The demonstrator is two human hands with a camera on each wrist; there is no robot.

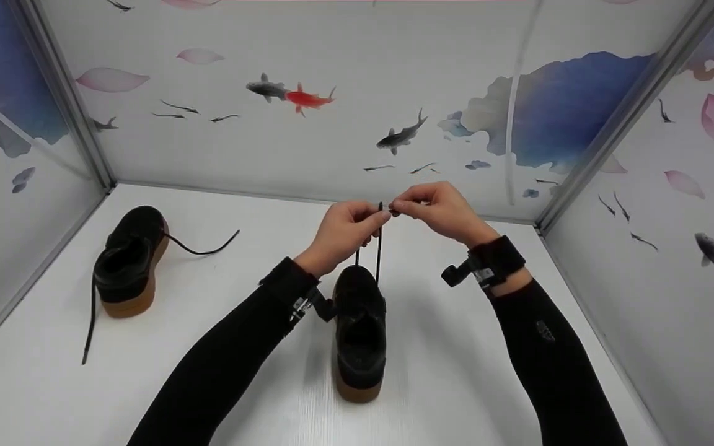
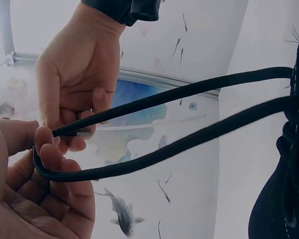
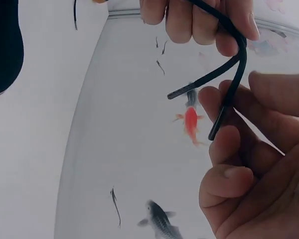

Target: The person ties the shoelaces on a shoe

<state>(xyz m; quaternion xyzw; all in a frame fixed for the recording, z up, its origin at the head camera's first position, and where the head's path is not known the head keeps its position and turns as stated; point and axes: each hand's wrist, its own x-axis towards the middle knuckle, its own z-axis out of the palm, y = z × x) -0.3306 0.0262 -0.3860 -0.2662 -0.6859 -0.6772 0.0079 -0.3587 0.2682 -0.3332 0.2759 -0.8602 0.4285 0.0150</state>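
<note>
A black shoe (image 1: 360, 365) with a tan sole stands on the white table in the head view, toe away from me. Its black shoelace (image 2: 189, 89) runs up as two strands from the shoe to my hands. My left hand (image 1: 348, 230) pinches both strands between thumb and fingers above the toe. Past that pinch, two lace ends with dark tips stick out in the right wrist view. My right hand (image 1: 440, 207) is just to the right, its thumb and fingertips closed at one lace tip (image 3: 217, 124). The other lace tip (image 3: 179, 92) hangs loose.
A second black shoe (image 1: 137, 229) sits at the left of the white table (image 1: 258, 378), its laces loose on both sides. White panels (image 1: 344, 155) printed with fish and petals enclose the table at the back and sides.
</note>
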